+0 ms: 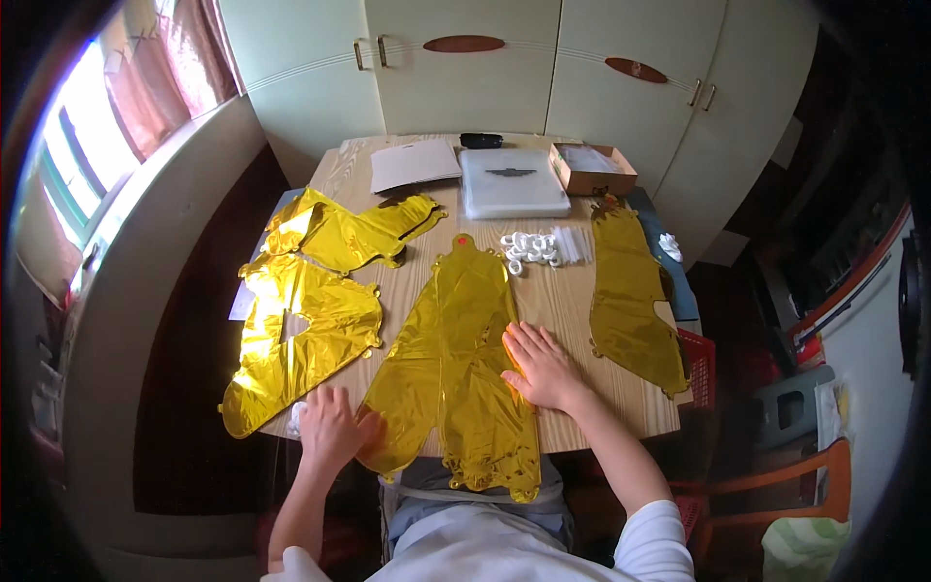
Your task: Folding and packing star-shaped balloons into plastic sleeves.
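Observation:
A flat gold foil balloon (465, 359) lies in front of me, its narrow tabbed end pointing away and its wide end hanging over the table's near edge. My right hand (543, 371) rests flat along its right edge, fingers stretched out. My left hand (335, 427) is at its lower left corner, thumb spread toward the foil and fingers loosely bent. Just beside the left fingers is a small white item (297, 418), partly hidden. Two more gold foil balloons, one nearer (301, 335) and one farther (364, 233), lie at the left; another (630, 291) lies at the right.
White ribbon rolls (530, 249) and clear straws (573, 245) lie beyond the middle balloon. Along the back are a pale flat sheet (417, 165), a translucent plastic case (514, 184), a black object (481, 141) and an open cardboard box (593, 181). A wooden chair (824, 475) stands at the right.

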Motion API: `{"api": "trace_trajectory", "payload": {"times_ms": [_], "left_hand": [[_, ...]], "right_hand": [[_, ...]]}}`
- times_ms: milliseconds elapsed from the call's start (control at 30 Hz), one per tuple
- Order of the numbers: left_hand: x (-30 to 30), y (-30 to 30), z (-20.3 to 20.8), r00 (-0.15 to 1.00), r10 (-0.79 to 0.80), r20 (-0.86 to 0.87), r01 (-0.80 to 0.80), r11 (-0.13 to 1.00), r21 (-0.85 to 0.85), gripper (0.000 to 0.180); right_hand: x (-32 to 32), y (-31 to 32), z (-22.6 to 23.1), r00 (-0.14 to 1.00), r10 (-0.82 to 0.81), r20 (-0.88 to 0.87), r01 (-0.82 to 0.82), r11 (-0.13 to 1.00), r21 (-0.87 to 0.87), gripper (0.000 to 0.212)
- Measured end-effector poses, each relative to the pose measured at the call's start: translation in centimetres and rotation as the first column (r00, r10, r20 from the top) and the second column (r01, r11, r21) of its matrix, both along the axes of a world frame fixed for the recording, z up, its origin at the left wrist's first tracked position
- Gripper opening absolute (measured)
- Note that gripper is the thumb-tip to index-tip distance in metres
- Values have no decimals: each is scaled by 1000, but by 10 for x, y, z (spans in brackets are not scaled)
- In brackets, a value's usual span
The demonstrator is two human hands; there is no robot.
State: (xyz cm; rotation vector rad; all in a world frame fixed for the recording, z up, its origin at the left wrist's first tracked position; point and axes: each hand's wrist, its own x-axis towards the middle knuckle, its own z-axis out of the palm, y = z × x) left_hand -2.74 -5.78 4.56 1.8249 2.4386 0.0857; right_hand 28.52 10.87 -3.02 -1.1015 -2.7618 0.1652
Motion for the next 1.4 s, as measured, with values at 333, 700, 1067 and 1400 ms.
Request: {"api": "trace_trajectory", "payload": {"times_ms": [333, 700, 1067, 1400], "left_hand": [[5, -75, -56, 618, 235, 751, -265, 961, -83, 40], [66, -40, -34, 482, -446, 755, -333, 703, 628, 18], [141, 10, -34, 723, -645, 247, 458, 716, 527, 19], [120, -3, -25, 720, -610, 329, 278, 689, 670, 16]], "right_hand": [[-1, 1, 0, 1000, 1, 6, -1, 1000, -18, 68], [0, 1, -2, 1000, -6, 1, 6, 1000, -11, 69], [3, 0, -2, 948, -5, -319, 13, 1000, 22, 61], [-44, 22, 35, 846, 326, -421, -362, 932, -6, 22]]}}
